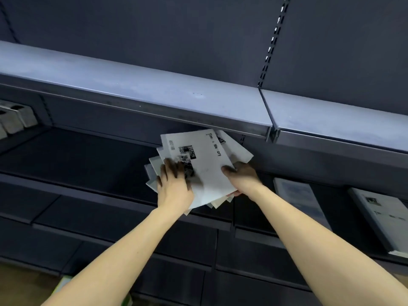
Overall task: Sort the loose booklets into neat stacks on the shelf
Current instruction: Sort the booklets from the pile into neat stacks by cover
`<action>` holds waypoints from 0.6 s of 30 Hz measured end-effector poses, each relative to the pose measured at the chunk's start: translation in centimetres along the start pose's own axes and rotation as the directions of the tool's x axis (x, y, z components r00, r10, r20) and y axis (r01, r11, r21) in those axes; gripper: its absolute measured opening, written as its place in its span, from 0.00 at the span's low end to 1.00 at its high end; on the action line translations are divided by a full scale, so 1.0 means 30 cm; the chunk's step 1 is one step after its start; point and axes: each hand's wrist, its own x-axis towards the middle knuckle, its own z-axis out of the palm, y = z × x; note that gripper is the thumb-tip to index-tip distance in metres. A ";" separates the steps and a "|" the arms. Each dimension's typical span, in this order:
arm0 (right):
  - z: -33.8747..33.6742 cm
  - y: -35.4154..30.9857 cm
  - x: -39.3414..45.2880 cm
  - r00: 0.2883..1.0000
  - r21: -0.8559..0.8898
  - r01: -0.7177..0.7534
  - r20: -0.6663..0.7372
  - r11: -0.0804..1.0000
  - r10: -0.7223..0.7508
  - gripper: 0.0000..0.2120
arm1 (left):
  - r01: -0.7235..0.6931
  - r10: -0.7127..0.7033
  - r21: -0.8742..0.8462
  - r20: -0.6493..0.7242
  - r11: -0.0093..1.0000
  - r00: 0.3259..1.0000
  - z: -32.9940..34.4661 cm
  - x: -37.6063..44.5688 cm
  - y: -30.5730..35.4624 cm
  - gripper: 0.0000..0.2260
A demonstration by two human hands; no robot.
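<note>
Fanned booklets between, seemingly gripped by, both hands

Dark back panel with slotted upright. Grey upper shelf lit; lower bays in shadow. Brown floor bottom left.
</note>
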 end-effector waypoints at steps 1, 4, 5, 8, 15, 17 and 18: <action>0.007 0.008 -0.012 1.000 0.009 0.026 0.012 1.000 -0.026 0.16 | -0.029 0.029 0.016 -0.005 0.999 1.000 -0.006 0.002 0.002 0.29; 0.026 0.036 -0.039 0.993 0.077 0.083 -0.092 0.994 -0.076 0.15 | -0.074 0.075 0.040 -0.021 0.996 0.997 -0.022 -0.009 0.013 0.28; 0.031 0.043 -0.053 0.991 0.134 0.086 -0.117 0.987 -0.070 0.14 | -0.070 0.071 0.042 -0.036 0.997 0.997 -0.025 -0.016 0.014 0.27; 0.041 0.078 -0.082 0.987 0.315 0.078 -0.155 0.946 -0.029 0.12 | -0.032 0.035 0.038 -0.056 0.999 0.998 -0.036 -0.041 0.012 0.27; 0.074 0.143 -0.122 0.955 0.545 -0.037 -0.229 0.837 0.191 0.11 | -0.056 0.066 0.097 -0.110 0.994 0.992 -0.079 -0.041 -0.004 0.22; 0.074 0.139 -0.135 0.938 0.567 -0.040 -0.262 0.823 0.226 0.09 | -0.085 0.097 0.137 -0.085 0.987 0.992 -0.091 -0.013 0.002 0.21; 0.073 0.137 -0.136 0.927 0.566 -0.041 -0.286 0.823 0.242 0.10 | -0.104 0.116 0.160 -0.069 0.982 0.991 -0.099 0.006 0.007 0.21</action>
